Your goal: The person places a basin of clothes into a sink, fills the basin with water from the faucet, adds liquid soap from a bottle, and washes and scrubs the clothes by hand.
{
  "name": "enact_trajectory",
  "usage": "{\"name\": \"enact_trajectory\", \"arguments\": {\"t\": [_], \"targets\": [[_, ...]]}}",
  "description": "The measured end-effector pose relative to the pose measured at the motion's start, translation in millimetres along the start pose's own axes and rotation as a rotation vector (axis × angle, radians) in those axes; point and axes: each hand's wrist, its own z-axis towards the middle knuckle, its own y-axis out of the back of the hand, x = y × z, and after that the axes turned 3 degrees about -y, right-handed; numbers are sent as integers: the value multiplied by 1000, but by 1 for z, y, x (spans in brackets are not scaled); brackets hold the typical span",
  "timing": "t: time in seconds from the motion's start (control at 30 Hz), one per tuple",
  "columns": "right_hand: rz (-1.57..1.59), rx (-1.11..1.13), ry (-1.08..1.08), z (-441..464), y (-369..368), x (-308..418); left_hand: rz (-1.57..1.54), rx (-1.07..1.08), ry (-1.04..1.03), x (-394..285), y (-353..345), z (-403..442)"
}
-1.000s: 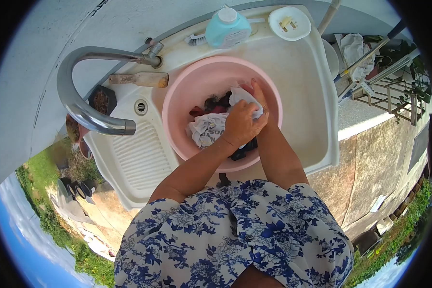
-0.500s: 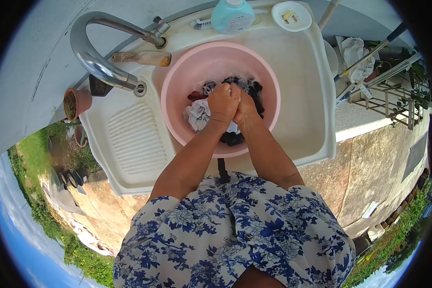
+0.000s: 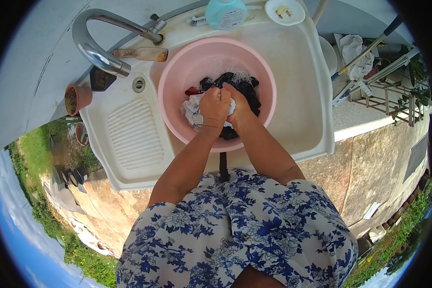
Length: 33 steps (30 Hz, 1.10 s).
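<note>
A pink plastic basin (image 3: 265, 79) holds wet, soapy laundry. My left hand (image 3: 215, 106) and my right hand (image 3: 239, 104) are close together over the middle of it, both with fingers curled closed. They grip wet clothing between them, though my fingers cover most of the gripped part. White cloth (image 3: 192, 110) lies at my left hand, and a bit of white shows between the hands. Black clothing (image 3: 247, 90) spreads beyond and to the right of them. A small dark red piece (image 3: 192, 91) is at the left, and foam (image 3: 216, 63) floats at the far side.
The basin stands in a white sink (image 3: 297, 96) with a ribbed washboard (image 3: 135, 132) at left. A curved metal faucet (image 3: 88, 45) and a wooden-handled brush (image 3: 140, 54) are at back left. A blue detergent bottle (image 3: 225, 15), small brush (image 3: 197, 21) and soap dish (image 3: 300, 14) line the back.
My hands have shifted slightly down and left, toward my body, still closed together. More of the black clothing shows beyond them. The whole view has shifted a little.
</note>
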Motion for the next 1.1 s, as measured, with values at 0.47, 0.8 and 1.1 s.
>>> {"name": "enact_trajectory", "arguments": {"t": [0.47,0.8,1.1], "targets": [[-360,-99,74,-35,-22,26,-192,155,543,41,43,39],[-1777,-106,715,-1,46,7,-1233,368,593,43,110,20],[-1405,163,466,-40,23,33,-1399,267,345,-7,179,17]]}}
